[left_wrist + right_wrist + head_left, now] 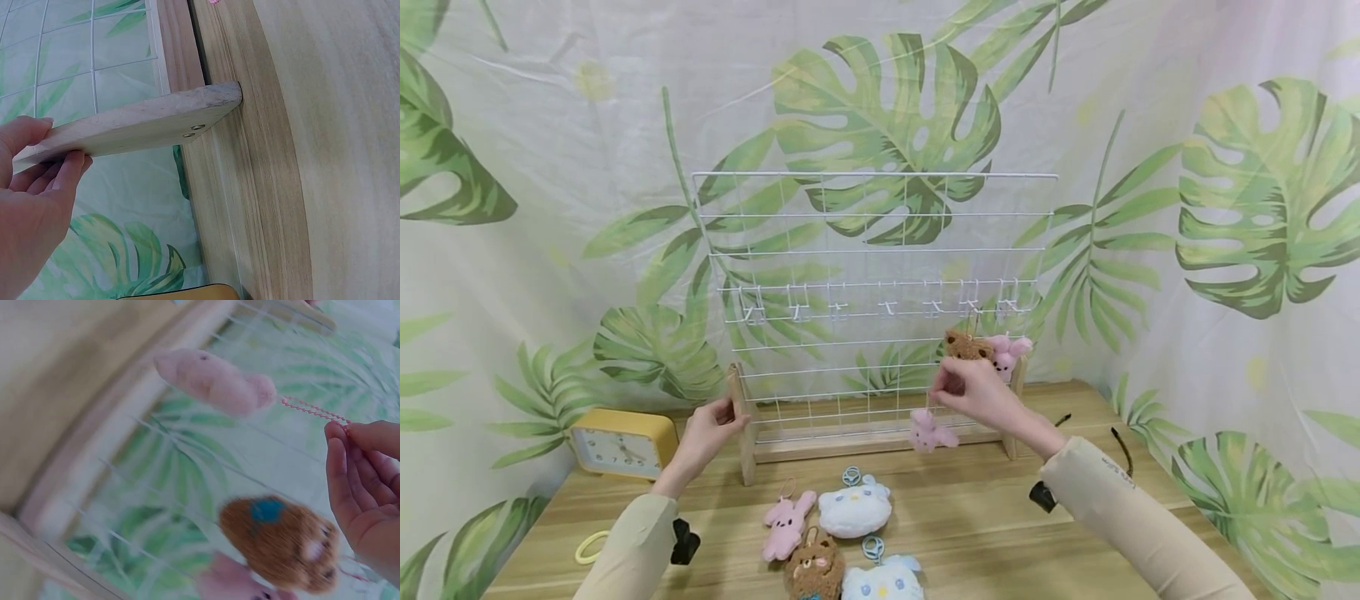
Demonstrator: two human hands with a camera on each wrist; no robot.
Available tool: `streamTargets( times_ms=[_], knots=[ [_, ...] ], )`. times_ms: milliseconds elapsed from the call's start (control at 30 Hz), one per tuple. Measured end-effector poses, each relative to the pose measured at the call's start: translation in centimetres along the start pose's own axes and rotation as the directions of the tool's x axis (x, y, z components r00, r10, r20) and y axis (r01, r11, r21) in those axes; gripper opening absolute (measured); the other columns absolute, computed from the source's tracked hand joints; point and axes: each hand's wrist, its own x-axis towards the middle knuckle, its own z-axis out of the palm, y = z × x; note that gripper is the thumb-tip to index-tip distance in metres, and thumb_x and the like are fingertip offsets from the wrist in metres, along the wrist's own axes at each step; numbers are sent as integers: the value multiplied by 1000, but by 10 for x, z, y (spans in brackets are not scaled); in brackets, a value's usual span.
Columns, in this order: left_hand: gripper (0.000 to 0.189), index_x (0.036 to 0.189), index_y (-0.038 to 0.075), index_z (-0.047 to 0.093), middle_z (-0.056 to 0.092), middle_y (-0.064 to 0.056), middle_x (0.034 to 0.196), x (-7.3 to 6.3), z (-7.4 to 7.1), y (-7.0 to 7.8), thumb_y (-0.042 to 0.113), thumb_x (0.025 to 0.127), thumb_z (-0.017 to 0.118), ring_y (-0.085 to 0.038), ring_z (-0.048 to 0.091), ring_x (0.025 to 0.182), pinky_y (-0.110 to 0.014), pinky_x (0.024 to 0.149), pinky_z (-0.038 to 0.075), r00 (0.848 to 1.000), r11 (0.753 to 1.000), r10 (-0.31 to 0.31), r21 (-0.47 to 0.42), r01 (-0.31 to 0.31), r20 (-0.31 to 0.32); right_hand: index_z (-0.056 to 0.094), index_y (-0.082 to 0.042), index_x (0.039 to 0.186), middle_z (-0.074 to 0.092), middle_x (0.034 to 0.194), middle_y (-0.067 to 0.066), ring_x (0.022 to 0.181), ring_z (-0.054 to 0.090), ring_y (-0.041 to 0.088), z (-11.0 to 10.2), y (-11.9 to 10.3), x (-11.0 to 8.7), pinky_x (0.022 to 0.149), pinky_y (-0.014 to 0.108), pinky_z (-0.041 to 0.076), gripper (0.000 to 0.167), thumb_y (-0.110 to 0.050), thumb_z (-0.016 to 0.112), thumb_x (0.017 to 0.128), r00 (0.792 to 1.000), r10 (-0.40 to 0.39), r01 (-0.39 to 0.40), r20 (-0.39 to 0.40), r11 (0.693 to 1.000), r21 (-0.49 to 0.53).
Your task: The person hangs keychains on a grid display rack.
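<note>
My right hand (981, 393) pinches the pink bead chain (315, 412) of a pink plush keychain (931, 432), which dangles in front of the white wire grid rack (868, 354). Thumb and fingers of my left hand (707, 435) grip the rack's left wooden side post (134, 119). Small hooks (887, 308) line the grid in a row. From the right-hand ones hang a brown bear keychain (278, 544), partly behind my right hand in the head view, and a pink bunny keychain (1007, 354).
On the wooden table before the rack lie a pink bunny keychain (787, 525), a brown bear keychain (817, 568) and two white-and-blue plush keychains (853, 508). A yellow clock (625, 443) stands at left, near a yellow ring (591, 548). A black cable (1122, 450) is at right.
</note>
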Motion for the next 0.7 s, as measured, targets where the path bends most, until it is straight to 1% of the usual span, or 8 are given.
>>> streamTargets(
  times_ms=[200, 333, 500, 700],
  knots=[
    [53, 141, -13, 45, 55, -34, 136, 0, 1, 2, 19, 101, 58, -45, 56, 126, -38, 92, 57, 1000, 1000, 7, -2, -7, -1, 65, -3, 86, 73, 84, 11, 73, 69, 14, -33, -10, 21, 65, 18, 57, 9, 2, 72, 86, 998, 32, -32, -45, 999, -4],
    [55, 143, -13, 42, 54, -34, 137, -1, 0, 3, 19, 101, 58, -45, 55, 127, -40, 93, 57, 1000, 1000, 5, 1, -5, 6, 65, -2, 86, 73, 83, 12, 74, 71, 19, -49, -19, 33, 66, 22, 59, 8, 2, 72, 86, 997, 9, -12, -83, 999, -36],
    [56, 144, -12, 42, 55, -33, 137, -2, 0, 3, 19, 101, 58, -45, 56, 127, -41, 93, 57, 1000, 1000, -3, 18, 3, 1, 65, -2, 86, 74, 85, 13, 78, 72, 22, -63, -28, 46, 69, 24, 60, 7, 3, 70, 87, 995, -2, -2, -105, 999, -37],
    [54, 143, -13, 44, 57, -33, 135, -1, 0, 2, 17, 100, 58, -44, 57, 125, -37, 91, 57, 1000, 1000, 1, 17, -1, -10, 65, -1, 87, 74, 88, 14, 80, 72, 23, -71, -34, 57, 71, 24, 60, 6, 3, 69, 88, 994, 2, -5, -109, 1000, -23]
  ],
)
